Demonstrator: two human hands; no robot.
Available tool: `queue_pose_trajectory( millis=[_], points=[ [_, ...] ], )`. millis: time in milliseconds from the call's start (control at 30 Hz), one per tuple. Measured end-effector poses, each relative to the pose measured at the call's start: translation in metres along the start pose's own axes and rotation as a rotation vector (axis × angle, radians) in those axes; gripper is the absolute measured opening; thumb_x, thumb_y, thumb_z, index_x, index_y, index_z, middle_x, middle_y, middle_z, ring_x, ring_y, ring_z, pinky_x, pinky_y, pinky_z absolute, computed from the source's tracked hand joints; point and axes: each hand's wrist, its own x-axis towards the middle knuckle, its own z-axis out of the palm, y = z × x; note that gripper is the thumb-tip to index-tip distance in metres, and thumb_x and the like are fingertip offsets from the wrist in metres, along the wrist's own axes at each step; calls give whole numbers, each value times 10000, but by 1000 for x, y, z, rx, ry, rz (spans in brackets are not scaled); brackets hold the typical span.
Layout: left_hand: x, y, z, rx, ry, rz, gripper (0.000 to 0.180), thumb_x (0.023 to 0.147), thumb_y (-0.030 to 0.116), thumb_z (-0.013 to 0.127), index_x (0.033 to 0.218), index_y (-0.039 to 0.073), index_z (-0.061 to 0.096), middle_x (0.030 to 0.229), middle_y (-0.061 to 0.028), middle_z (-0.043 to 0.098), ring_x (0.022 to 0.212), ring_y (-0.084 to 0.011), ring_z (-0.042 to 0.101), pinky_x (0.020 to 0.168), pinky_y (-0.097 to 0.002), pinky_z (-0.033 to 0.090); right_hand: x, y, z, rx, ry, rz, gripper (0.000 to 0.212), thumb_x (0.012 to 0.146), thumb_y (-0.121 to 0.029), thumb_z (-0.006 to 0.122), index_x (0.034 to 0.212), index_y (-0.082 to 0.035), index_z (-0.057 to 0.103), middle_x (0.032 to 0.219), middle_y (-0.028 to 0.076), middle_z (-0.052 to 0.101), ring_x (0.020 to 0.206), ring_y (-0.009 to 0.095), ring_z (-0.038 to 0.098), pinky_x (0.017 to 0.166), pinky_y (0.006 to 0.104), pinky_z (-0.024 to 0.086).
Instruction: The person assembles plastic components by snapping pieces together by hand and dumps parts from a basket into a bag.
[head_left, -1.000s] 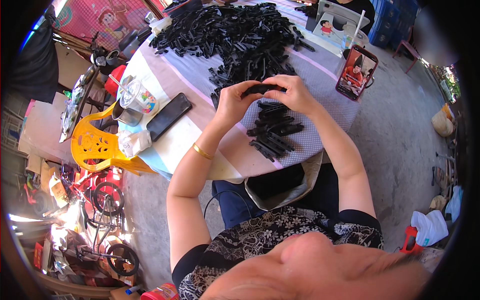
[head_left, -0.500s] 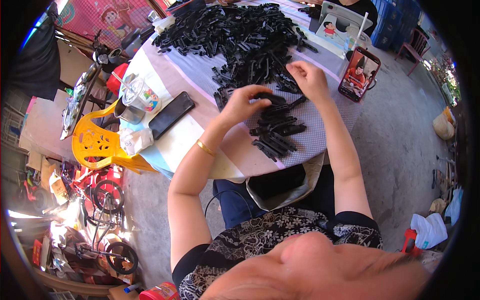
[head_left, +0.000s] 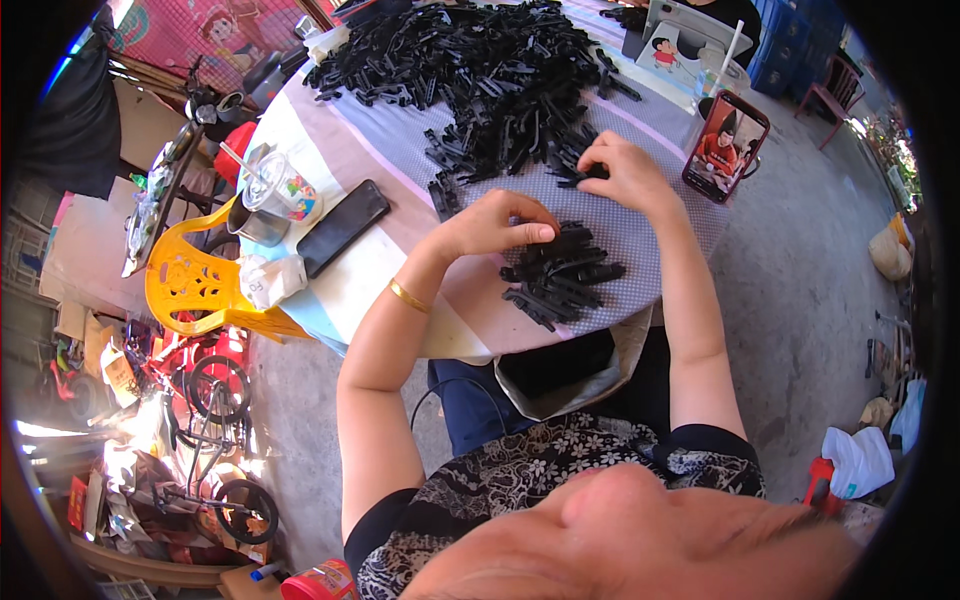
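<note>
Narrow black plastic pieces, clip-like in shape, form a large heap (head_left: 460, 60) on the far side of the round table. A smaller pile of the same pieces (head_left: 560, 280) lies near the table's front edge. My left hand (head_left: 495, 222) is over the back left of this small pile, thumb and fingers curled together at a piece; whether they grip it is hidden. My right hand (head_left: 630, 175) is at the near right fringe of the heap, its thumb and fingers closed on a black piece (head_left: 572, 182).
On my left are a dark phone (head_left: 343, 228), a plastic cup with straw (head_left: 292, 198), a metal cup (head_left: 258, 224) and a white crumpled bag (head_left: 272, 282). A propped phone (head_left: 724, 147) stands at the right edge. An opened bag (head_left: 570, 385) sits at my lap. A yellow chair (head_left: 185, 270) stands left.
My left hand has come nearer and slightly right, down to the small pile, which has spread a little. My right hand has lowered to the heap's fringe and closed on a piece there.
</note>
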Motion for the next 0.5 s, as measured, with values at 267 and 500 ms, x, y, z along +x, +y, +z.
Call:
queue_pose_trajectory(
  millis=[267, 500],
  points=[
    [16, -18, 9, 370, 560, -36, 237, 716, 112, 690, 925, 14, 633, 858, -101, 610, 747, -234, 593, 673, -313, 483, 19, -17, 49, 157, 350, -199, 134, 703, -4, 635, 836, -3, 618, 867, 117, 580, 709, 260, 609, 649, 321, 498],
    [15, -32, 8, 607, 470, 8, 334, 670, 144, 698, 981, 55, 616, 927, -109, 588, 883, -279, 540, 801, -356, 437, 17, -17, 27, 138, 393, -2, 202, 731, -148, 614, 908, -52, 630, 835, 121, 616, 715, 252, 614, 632, 345, 490]
  ],
)
